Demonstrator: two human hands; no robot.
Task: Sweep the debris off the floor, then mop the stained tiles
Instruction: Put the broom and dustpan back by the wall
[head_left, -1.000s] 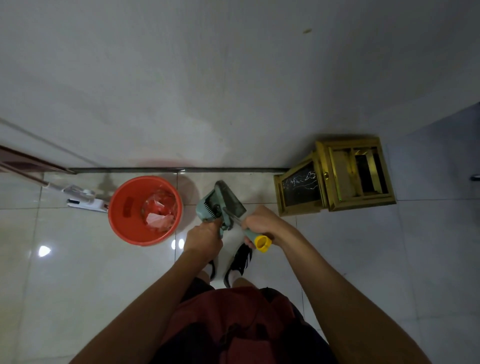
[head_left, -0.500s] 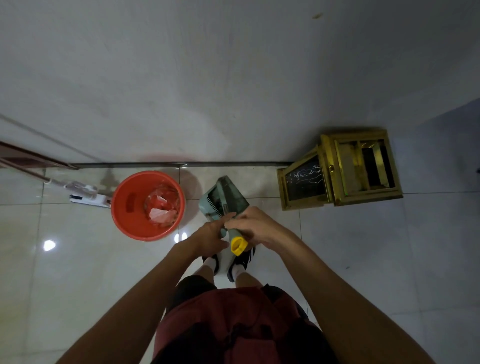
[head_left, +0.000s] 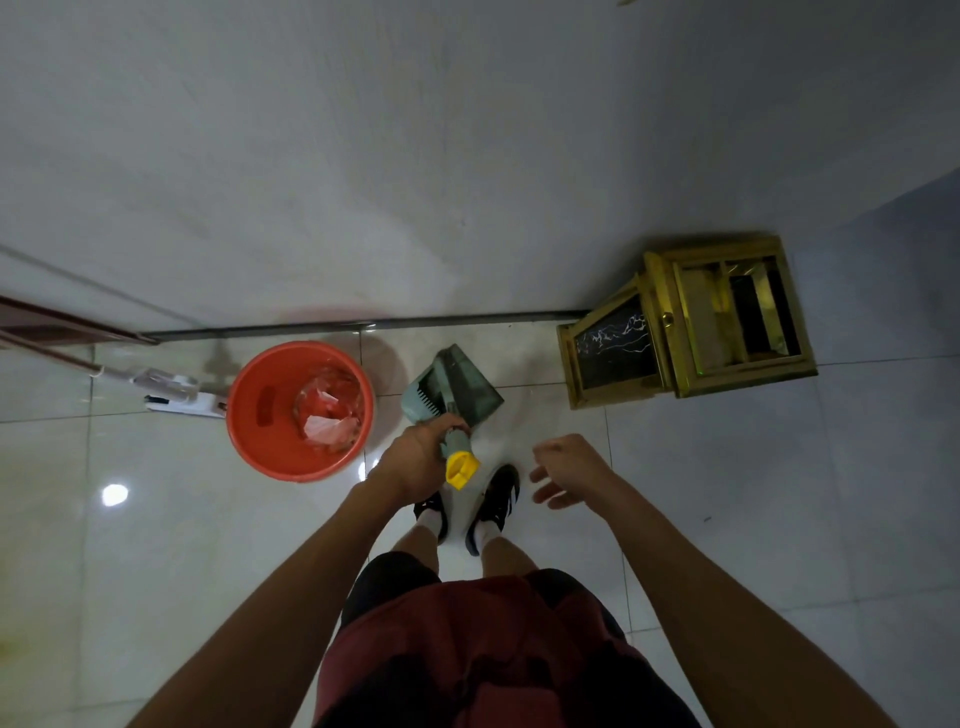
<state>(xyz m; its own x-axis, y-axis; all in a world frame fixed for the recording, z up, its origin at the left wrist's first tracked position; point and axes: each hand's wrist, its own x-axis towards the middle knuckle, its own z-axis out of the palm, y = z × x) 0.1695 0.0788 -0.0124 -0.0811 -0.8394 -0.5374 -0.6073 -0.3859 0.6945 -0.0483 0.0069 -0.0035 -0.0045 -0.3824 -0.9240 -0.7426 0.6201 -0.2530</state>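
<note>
You are standing over the tiled floor (head_left: 156, 545), facing the wall. Your left hand (head_left: 418, 460) is curling its fingers round the green handles of the dustpan and brush set (head_left: 451, 392), just below the yellow end cap (head_left: 461, 470); the pan itself is hanging just right of the red bucket (head_left: 300, 409) and above your shoes. Your right hand (head_left: 566, 470) is hovering further right of the bucket, apart from the handle, fingers loosely spread and holding nothing. The bucket is holding crumpled red-and-white wrappers. The white mop (head_left: 171, 396) is lying on the floor, its head touching the bucket's left side. A gold-framed cabinet (head_left: 691, 325) is sitting well right of the bucket, against the wall.
</note>
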